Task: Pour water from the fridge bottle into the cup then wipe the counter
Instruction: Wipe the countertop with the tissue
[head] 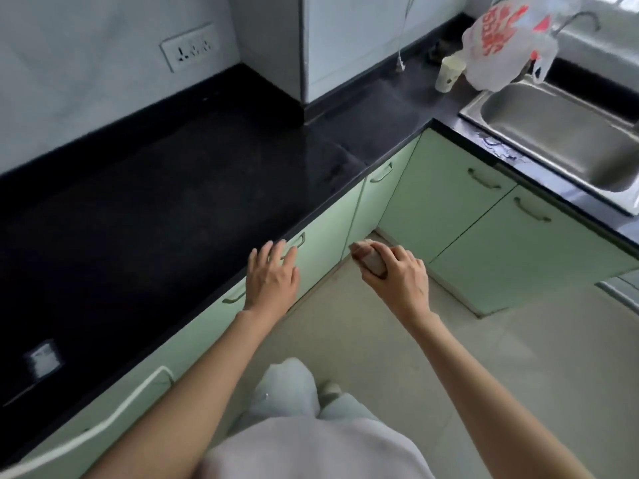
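Note:
My left hand (271, 278) hovers open, fingers spread, over the front edge of the black counter (166, 209), just by a cabinet handle. My right hand (397, 274) is out over the floor in front of the corner cabinets. It grips a small brownish object (370, 260) that looks like a cup lying on its side, blurred. A pale cup (449, 72) stands on the far counter beside the sink. No bottle is in view.
A steel sink (560, 140) with a tap (581, 19) sits at the right, a white plastic bag with red print (508, 46) at its back corner. Green cabinet doors (449, 202) line the corner. A wall socket (190, 46) and a white cable (103, 423) are at the left.

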Motion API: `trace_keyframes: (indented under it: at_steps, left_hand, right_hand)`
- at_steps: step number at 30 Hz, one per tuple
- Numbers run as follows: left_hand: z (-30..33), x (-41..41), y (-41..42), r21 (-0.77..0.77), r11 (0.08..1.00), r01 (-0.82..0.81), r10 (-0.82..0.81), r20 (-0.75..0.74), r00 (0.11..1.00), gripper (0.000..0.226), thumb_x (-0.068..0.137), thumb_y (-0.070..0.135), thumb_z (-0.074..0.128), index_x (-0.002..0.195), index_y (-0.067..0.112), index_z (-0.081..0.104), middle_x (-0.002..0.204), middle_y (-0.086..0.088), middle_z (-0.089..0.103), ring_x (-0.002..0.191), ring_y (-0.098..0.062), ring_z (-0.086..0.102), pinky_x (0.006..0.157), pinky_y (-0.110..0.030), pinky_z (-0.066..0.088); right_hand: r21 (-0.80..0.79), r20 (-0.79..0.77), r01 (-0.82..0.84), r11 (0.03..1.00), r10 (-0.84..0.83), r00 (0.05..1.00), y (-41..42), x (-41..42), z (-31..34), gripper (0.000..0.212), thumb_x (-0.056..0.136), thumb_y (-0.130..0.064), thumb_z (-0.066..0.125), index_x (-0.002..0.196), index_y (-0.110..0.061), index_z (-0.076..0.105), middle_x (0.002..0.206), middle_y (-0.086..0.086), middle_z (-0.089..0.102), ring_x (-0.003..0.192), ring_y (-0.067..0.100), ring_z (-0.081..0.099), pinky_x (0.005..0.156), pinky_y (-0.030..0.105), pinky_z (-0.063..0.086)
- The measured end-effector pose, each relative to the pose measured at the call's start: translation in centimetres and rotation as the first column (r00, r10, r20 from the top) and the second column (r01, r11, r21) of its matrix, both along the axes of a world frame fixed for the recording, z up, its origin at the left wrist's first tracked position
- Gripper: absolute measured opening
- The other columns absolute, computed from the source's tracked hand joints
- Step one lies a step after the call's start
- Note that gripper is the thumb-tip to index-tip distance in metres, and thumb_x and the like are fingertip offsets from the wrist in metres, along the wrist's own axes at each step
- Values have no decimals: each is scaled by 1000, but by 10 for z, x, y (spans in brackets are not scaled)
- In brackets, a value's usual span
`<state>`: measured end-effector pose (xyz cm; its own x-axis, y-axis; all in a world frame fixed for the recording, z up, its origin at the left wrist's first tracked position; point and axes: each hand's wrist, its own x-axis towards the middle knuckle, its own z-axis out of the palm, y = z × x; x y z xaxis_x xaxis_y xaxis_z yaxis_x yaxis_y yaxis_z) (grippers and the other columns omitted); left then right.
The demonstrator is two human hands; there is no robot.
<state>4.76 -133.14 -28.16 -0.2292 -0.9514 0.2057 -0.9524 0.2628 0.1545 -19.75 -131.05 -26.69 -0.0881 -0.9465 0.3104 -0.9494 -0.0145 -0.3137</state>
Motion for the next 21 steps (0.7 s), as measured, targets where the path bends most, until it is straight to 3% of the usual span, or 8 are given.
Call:
trace_keyframes:
  at_steps: [3, 9, 15, 21]
  left_hand:
    - [-4, -3, -26, 28, 997, -70, 70, -2, 998, 36, 85, 17, 66, 119, 7, 64, 126, -17, 61, 117, -37, 55, 96, -57, 44]
    - [-17, 4, -97, 31, 992, -124, 124, 0, 992, 37, 86, 21, 67, 120, 7, 64, 125, -16, 61, 116, -37, 56, 95, -57, 45]
    - [-17, 18, -170, 55, 985, -163, 163, 7, 987, 38, 89, 22, 63, 124, 8, 62, 129, -16, 59, 120, -36, 54, 97, -56, 44]
    - [-23, 29, -211, 117, 961, -252, 253, 4, 967, 39, 89, 22, 63, 126, 8, 61, 130, -16, 59, 120, -36, 54, 98, -57, 45]
  right_hand:
    - [13, 3, -103, 995, 103, 995, -43, 6, -8, 40, 75, -51, 59, 108, -28, 65, 83, -1, 63, 78, 25, 61, 66, 32, 40]
    - [-5, -11, -179, 984, 179, 984, -131, 20, -20, 39, 72, -42, 75, 106, -26, 66, 76, -2, 60, 72, 24, 60, 62, 31, 38]
    - [4, -14, -219, 976, 219, 976, -211, 29, -15, 39, 76, -50, 57, 108, -30, 65, 77, -4, 59, 74, 23, 61, 62, 30, 37]
    - [59, 15, -283, 957, 283, 959, -266, 40, -27, 43, 74, -44, 72, 112, -28, 65, 82, -1, 61, 76, 26, 61, 64, 33, 42]
